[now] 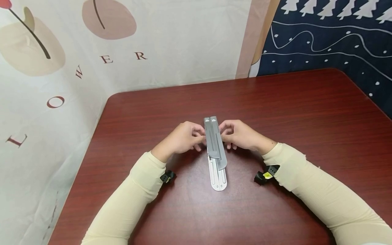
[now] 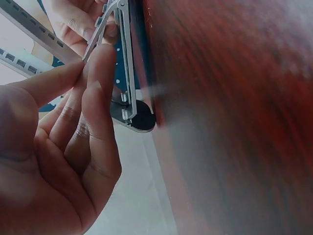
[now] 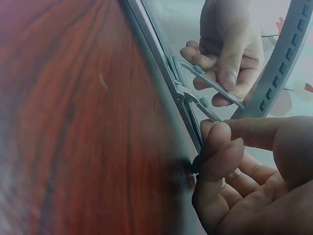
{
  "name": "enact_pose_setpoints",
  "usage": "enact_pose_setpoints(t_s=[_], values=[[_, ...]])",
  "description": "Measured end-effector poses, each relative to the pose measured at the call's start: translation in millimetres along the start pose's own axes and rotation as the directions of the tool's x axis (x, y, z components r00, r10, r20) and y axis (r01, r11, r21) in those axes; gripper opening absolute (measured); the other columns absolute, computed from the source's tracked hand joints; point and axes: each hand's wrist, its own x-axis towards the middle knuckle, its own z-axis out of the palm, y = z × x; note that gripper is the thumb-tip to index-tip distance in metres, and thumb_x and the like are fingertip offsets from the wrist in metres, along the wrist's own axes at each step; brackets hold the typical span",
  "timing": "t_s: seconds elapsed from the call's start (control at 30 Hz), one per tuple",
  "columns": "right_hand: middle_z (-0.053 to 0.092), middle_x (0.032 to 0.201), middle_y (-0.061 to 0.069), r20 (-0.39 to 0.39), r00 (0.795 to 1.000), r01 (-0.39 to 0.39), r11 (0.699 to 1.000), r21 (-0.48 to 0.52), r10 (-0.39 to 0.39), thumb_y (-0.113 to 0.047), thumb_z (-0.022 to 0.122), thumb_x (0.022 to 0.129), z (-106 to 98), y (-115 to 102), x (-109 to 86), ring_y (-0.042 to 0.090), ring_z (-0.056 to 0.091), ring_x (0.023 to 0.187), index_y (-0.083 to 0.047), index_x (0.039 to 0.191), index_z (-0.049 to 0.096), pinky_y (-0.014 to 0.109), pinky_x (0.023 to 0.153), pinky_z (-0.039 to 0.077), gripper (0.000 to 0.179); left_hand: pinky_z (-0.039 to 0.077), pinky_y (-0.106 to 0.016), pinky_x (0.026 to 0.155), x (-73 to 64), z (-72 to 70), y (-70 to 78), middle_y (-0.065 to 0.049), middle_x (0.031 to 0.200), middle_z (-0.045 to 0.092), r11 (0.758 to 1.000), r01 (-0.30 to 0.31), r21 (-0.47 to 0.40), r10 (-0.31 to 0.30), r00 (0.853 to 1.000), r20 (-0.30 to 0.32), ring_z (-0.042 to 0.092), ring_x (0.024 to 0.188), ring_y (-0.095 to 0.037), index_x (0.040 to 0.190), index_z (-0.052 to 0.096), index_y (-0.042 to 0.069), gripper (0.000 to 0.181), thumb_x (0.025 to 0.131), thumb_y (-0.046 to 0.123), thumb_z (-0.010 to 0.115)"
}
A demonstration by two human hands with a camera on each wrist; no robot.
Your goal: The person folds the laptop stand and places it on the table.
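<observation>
A folding laptop stand (image 1: 215, 143) of silver metal lies lengthwise on the table, its upper arms raised over a flat base and its legs close together. My left hand (image 1: 188, 136) is at its left side; in the left wrist view the thumb and fingers (image 2: 100, 68) pinch a thin support strut of the stand. On the other side my right hand (image 1: 242, 134) pinches the matching strut (image 3: 209, 111), as the right wrist view shows. Slotted arms (image 3: 286, 54) stand tilted up from the base. From above, the stand's arms partly hide the fingertips.
The reddish-brown wooden table (image 1: 306, 112) extends around the stand on all sides. A pale printed cloth (image 1: 183, 41) hangs behind and to the left, a dark blue one (image 1: 321, 41) at the back right. Black camera straps (image 1: 272, 170) sit at both wrists.
</observation>
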Motion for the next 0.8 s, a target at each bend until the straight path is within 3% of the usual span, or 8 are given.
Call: enact_pose_setpoints(t_s=[0.37, 0.6, 0.8], values=[[0.069, 0.072, 0.009, 0.042, 0.999, -0.003, 1.000, -0.009, 0.003, -0.002, 0.063, 0.090, 1.3, -0.5, -0.8, 0.015, 0.058, 0.050, 0.002, 0.110, 0.059, 0.027, 0.044, 0.046, 0.021, 0.052, -0.026, 0.056, 1.0, -0.5, -4.5, -0.008, 0.087, 0.077, 0.998, 0.020, 0.064, -0.022, 0.999, 0.035, 0.072, 0.062, -0.016, 0.107, 0.070, 0.005, 0.016, 0.098, 0.007, 0.058], [0.069, 0.071, 0.000, 0.057, 0.998, -0.014, 0.999, -0.030, 0.016, -0.006, 0.062, 0.092, 0.7, -0.7, -1.9, 0.015, 0.059, 0.050, 0.002, 0.110, 0.060, 0.027, 0.044, 0.046, 0.019, 0.054, -0.026, 0.058, 0.5, -0.4, -2.7, -0.008, 0.088, 0.077, 0.997, 0.024, 0.070, -0.030, 0.996, 0.081, 0.072, 0.065, -0.015, 0.108, 0.069, 0.004, 0.016, 0.099, 0.012, 0.059], [0.070, 0.077, 0.005, 0.042, 0.999, -0.007, 0.997, -0.079, 0.011, -0.009, 0.062, 0.093, -1.8, -1.4, -2.1, 0.016, 0.060, 0.051, 0.002, 0.108, 0.061, 0.029, 0.046, 0.050, 0.018, 0.056, -0.027, 0.061, 0.6, 0.7, -4.3, -0.006, 0.088, 0.077, 0.995, 0.009, 0.098, -0.018, 0.996, 0.091, 0.072, 0.065, -0.014, 0.107, 0.069, 0.005, 0.014, 0.097, 0.014, 0.063]])
